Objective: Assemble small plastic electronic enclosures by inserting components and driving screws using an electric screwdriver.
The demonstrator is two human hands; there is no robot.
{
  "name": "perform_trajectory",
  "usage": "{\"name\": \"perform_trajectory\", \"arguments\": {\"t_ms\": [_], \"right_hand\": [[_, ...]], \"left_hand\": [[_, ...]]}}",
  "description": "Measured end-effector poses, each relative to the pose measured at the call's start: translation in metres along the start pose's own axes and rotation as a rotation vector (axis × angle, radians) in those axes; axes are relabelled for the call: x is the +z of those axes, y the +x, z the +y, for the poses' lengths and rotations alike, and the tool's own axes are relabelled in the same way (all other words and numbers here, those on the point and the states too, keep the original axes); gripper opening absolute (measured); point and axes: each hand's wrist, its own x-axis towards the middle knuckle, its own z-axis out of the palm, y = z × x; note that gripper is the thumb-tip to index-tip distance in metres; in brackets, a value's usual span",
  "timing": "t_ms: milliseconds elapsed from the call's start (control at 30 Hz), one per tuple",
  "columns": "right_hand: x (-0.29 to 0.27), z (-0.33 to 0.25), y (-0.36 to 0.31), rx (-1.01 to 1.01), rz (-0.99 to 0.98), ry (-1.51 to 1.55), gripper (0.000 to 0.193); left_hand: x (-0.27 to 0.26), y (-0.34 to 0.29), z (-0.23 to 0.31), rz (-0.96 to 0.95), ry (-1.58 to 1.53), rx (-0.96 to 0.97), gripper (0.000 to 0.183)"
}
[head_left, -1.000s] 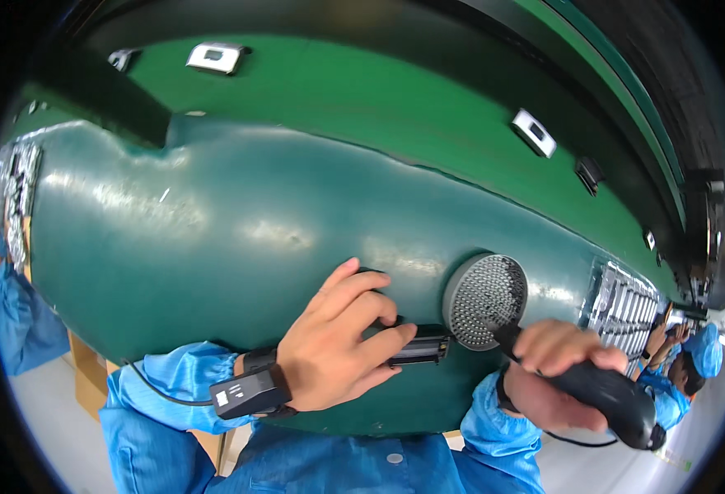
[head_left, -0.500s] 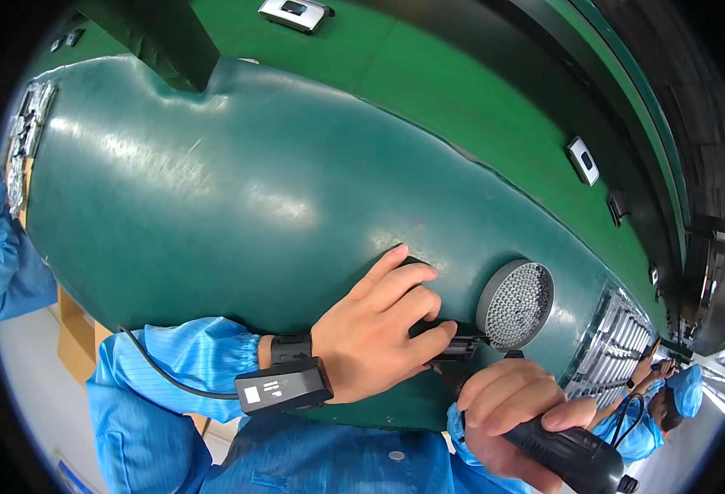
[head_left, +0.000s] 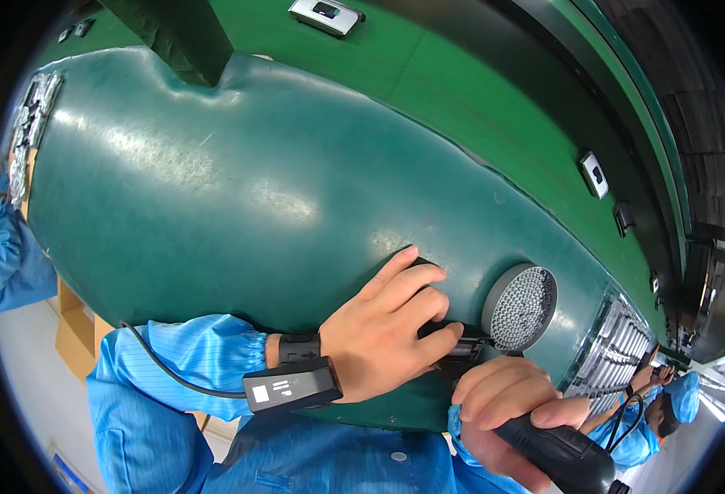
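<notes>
My left hand (head_left: 387,333) bends over a dark part (head_left: 465,349) on the green table, its fingers curled round it. Most of that part is hidden under the palm; a black end with slots shows past the thumb. My right hand (head_left: 507,399) grips a black electric screwdriver (head_left: 562,449), whose cord end points to the lower right. The narrow front of the tool reaches the slotted end beside my left thumb; its tip cannot be made out. Just beyond the right hand stands a round grey tray (head_left: 494,329) of small grey beads or screw-like pieces.
A green table (head_left: 181,239) spreads out ahead and left. At its right edge lies a rack of silvery metal parts (head_left: 605,350). A dark green post (head_left: 185,41) rises at the far left. Another person in blue (head_left: 647,420) works at the right.
The view has shifted slightly, so the tray and table sit a little differently. Both hands keep nearly the same pose, with the screwdriver still against the part.
</notes>
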Motion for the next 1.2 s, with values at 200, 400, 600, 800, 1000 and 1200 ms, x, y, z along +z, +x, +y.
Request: {"name": "perform_trajectory", "arguments": {"t_ms": [200, 400, 600, 800, 1000, 1200], "right_hand": [[0.014, -0.002, 0.003, -0.027, 0.014, -0.095, 0.064], [0.014, 0.001, 0.001, -0.108, -0.050, -0.211, 0.061], [-0.005, 0.001, 0.002, -0.214, -0.051, -0.095, 0.062], [-0.033, -0.045, -0.004, -0.061, 0.358, -0.001, 0.064], [-0.059, -0.039, 0.005, -0.066, 0.555, 0.002, 0.064], [-0.070, -0.039, 0.006, 0.007, 0.637, 0.134, 0.068]], "left_hand": [[-0.004, 0.001, 0.001, 0.000, 0.010, -0.002, 0.047], [-0.008, 0.008, 0.005, -0.039, 0.009, 0.032, 0.054], [-0.014, 0.017, 0.009, -0.169, 0.013, 0.055, 0.062], [-0.032, 0.021, 0.003, -0.167, 0.148, 0.088, 0.053], [-0.046, 0.037, -0.001, 0.088, 0.095, 0.013, 0.059], [-0.042, 0.031, 0.001, 0.165, 0.223, 0.135, 0.061]]}}
